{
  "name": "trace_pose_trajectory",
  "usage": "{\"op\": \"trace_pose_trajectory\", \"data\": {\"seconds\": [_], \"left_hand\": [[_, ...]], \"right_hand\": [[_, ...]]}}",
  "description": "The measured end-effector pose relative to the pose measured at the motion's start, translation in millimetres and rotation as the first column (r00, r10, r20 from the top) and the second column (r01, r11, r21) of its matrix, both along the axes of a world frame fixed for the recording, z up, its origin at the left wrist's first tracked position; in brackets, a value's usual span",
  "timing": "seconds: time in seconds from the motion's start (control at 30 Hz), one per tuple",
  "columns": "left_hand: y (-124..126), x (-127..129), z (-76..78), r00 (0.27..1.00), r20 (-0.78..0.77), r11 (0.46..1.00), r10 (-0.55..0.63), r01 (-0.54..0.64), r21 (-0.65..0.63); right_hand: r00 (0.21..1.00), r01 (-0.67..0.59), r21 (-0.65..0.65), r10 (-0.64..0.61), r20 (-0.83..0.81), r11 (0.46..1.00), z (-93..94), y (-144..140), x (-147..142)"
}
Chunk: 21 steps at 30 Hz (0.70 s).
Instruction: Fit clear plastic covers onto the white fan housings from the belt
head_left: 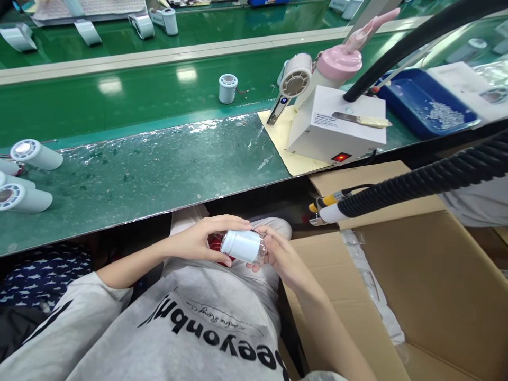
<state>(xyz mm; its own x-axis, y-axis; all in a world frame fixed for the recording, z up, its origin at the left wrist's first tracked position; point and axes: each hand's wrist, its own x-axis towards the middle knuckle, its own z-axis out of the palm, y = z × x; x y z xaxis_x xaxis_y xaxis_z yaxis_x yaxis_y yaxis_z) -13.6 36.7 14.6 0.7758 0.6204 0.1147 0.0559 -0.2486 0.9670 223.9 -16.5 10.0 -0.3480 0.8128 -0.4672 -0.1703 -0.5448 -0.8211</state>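
Above my lap, both hands hold a small pale-blue fan cylinder lying on its side. My left hand curves round its left end, thumb below and fingers along the top. At the other end, the fingers of my right hand are closed round a clear part, whose exact shape they partly hide. A bit of red shows behind the cylinder by my left palm; I cannot tell what it is. A similar fan cylinder stands upright on the green belt, with a thin red wire at its side.
Several fan cylinders lie at the bench's left. A white box with a lit red switch, a handheld fan and a pink-lidded bottle stand right. Beyond is a blue tray. A black hose overhangs an open carton.
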Motion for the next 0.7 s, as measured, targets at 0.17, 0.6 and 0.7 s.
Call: {"op": "trace_pose_trajectory", "data": {"seconds": [0.17,0.6,0.7], "left_hand": [[0,-1,-0.4,0.999,0.050,0.999,-0.019,0.017,0.040],[-7,3,7.9,0.999,0.020,0.999,0.038,-0.039,0.027],[-9,2,11.7,0.997,-0.013,0.995,0.080,-0.080,-0.052]], "right_hand": [[0.996,-0.005,-0.111,-0.005,-0.091,0.994,-1.7,0,-6],[0.977,-0.169,-0.156,0.144,-0.157,0.973,-7.0,-4,-8],[0.999,-0.036,0.170,0.035,0.011,0.985,-8.0,-9,-3]]}}
